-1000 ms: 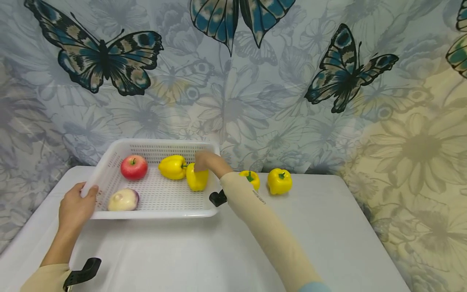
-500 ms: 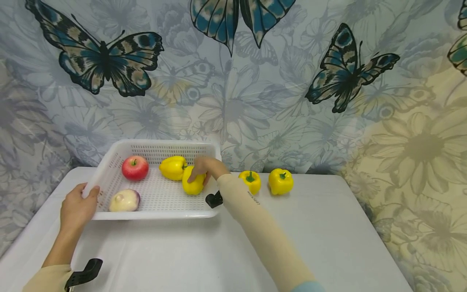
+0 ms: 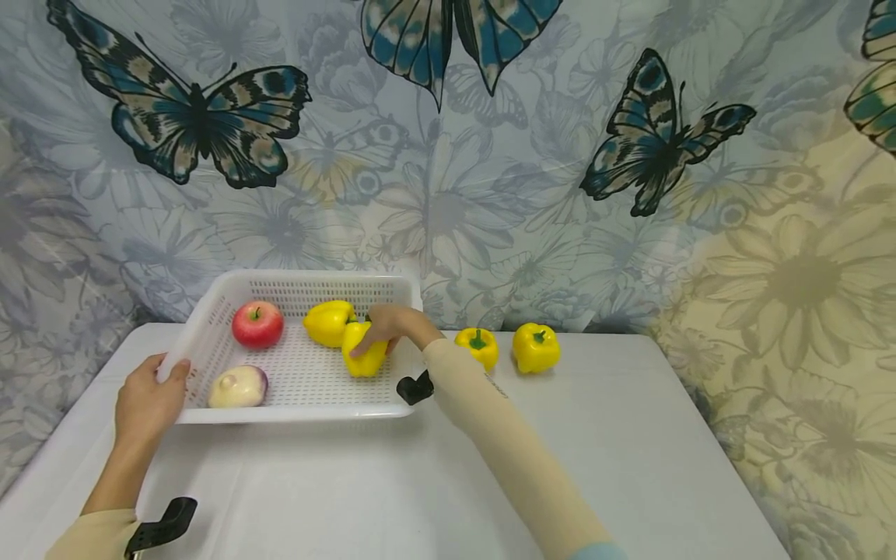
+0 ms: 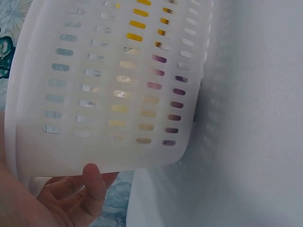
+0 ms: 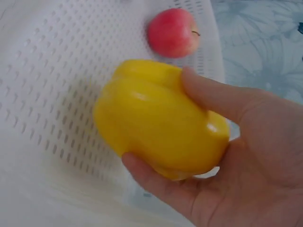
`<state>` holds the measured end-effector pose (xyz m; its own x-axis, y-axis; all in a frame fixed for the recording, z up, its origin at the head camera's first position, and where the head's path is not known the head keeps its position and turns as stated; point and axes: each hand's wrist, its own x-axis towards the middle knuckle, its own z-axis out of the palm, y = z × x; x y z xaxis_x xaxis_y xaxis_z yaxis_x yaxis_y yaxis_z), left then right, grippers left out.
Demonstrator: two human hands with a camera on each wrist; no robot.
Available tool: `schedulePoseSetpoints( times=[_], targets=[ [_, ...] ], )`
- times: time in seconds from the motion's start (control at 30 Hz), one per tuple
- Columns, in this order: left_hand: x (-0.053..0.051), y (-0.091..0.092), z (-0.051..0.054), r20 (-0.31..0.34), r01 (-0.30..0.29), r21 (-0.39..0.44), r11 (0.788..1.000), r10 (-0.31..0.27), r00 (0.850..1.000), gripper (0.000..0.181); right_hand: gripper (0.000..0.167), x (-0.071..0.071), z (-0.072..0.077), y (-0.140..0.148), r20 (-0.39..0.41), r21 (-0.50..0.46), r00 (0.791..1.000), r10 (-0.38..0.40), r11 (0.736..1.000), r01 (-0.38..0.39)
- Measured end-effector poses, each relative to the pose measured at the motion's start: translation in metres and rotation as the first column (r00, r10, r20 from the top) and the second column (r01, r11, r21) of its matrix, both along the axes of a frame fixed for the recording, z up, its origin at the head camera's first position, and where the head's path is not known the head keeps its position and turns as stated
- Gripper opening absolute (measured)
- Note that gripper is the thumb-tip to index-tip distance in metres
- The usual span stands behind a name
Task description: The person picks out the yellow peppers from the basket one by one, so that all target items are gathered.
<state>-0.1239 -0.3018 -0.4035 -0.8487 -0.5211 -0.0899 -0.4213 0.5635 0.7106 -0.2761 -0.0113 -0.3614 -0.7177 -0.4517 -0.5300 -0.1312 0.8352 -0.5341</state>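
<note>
A white plastic basket (image 3: pixel 294 414) with slotted walls stands on the table at left. My left hand (image 3: pixel 148 398) grips its left rim; in the left wrist view, the thumb (image 4: pixel 94 189) lies against the basket's edge. Inside the basket, my right hand (image 3: pixel 392 327) holds a yellow bell pepper (image 3: pixel 362 359) between thumb and fingers, as the right wrist view shows closely. Another yellow bell pepper (image 3: pixel 327 323) lies just left of the held one. A red apple (image 3: pixel 257 325) rests at the back left of the basket, and a purple-and-white onion (image 3: pixel 238 387) at its front left.
Two more yellow bell peppers stand on the white table (image 3: pixel 315 490) right of the basket: the nearer-left pepper (image 3: pixel 483 351) is partly behind the right sleeve (image 3: pixel 504 435), the other pepper (image 3: pixel 536 348) farther right. A butterfly-printed backdrop (image 3: pixel 448 194) rises behind the table.
The right hand and its yellow bell pepper have shifted slightly left and toward the front inside the basket; the pepper has turned a little. The left hand keeps its hold on the rim.
</note>
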Motion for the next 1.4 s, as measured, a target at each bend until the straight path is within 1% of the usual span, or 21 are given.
schedulePoseSetpoints(
  times=[0.1, 0.2, 0.27, 0.37, 0.47, 0.6, 0.73, 0.87, 1.0, 1.13, 1.27, 1.33, 1.4],
  targets=[
    [0.0, -0.001, 0.0, -0.001, 0.001, -0.006, 1.0, -0.001, 1.0, 0.058, 0.062, 0.002, 0.004, 0.004, -0.017, -0.078, 0.999, 0.028, 0.997, -0.029],
    [0.0, -0.002, 0.0, 0.004, -0.002, -0.008, 1.0, 0.002, 1.0, 0.058, 0.058, 0.003, 0.007, 0.008, -0.056, -0.138, 0.997, 0.06, 0.988, -0.068],
    [0.0, -0.003, 0.0, 0.008, -0.003, -0.009, 1.0, 0.003, 1.0, 0.058, 0.061, 0.004, 0.01, 0.01, -0.083, -0.159, 0.993, 0.079, 0.983, -0.092],
    [0.0, -0.003, 0.0, 0.007, -0.004, -0.004, 1.0, 0.004, 1.0, 0.058, 0.068, 0.006, 0.014, 0.013, -0.134, -0.154, 0.985, 0.112, 0.979, -0.133],
    [0.0, -0.003, 0.0, 0.002, -0.002, -0.004, 1.0, 0.002, 1.0, 0.058, 0.072, 0.008, 0.017, 0.014, -0.222, -0.121, 0.964, 0.146, 0.977, -0.176],
    [0.0, -0.003, -0.001, 0.009, -0.002, -0.008, 1.0, 0.002, 1.0, 0.059, 0.075, 0.012, 0.024, 0.018, -0.336, -0.099, 0.925, 0.174, 0.971, -0.219],
    [0.0, -0.003, 0.0, 0.015, -0.01, -0.008, 1.0, 0.01, 1.0, 0.059, 0.077, 0.018, 0.028, 0.023, -0.395, -0.11, 0.904, 0.163, 0.969, -0.223],
    [0.0, -0.003, 0.001, 0.018, -0.013, 0.002, 1.0, 0.013, 1.0, 0.06, 0.078, 0.021, 0.028, 0.027, -0.418, -0.121, 0.897, 0.145, 0.969, -0.213],
    [0.0, -0.002, 0.0, 0.014, -0.004, 0.003, 1.0, 0.004, 1.0, 0.059, 0.077, 0.024, 0.03, 0.03, -0.443, -0.13, 0.884, 0.148, 0.965, -0.226],
    [0.001, -0.001, 0.001, 0.009, -0.008, 0.001, 1.0, 0.008, 1.0, 0.059, 0.076, 0.027, 0.034, 0.035, -0.477, -0.141, 0.866, 0.153, 0.959, -0.247],
    [0.0, 0.001, 0.0, 0.012, -0.016, 0.005, 1.0, 0.016, 1.0, 0.059, 0.075, 0.032, 0.039, 0.042, -0.519, -0.167, 0.845, 0.125, 0.955, -0.244],
    [0.0, 0.001, 0.0, 0.013, -0.019, 0.005, 1.0, 0.018, 1.0, 0.059, 0.074, 0.035, 0.041, 0.046, -0.533, -0.179, 0.839, 0.112, 0.954, -0.241],
    [0.0, 0.002, 0.0, 0.012, -0.02, 0.005, 1.0, 0.019, 1.0, 0.059, 0.074, 0.038, 0.043, 0.05, -0.538, -0.189, 0.837, 0.103, 0.953, -0.239]
  ],
)
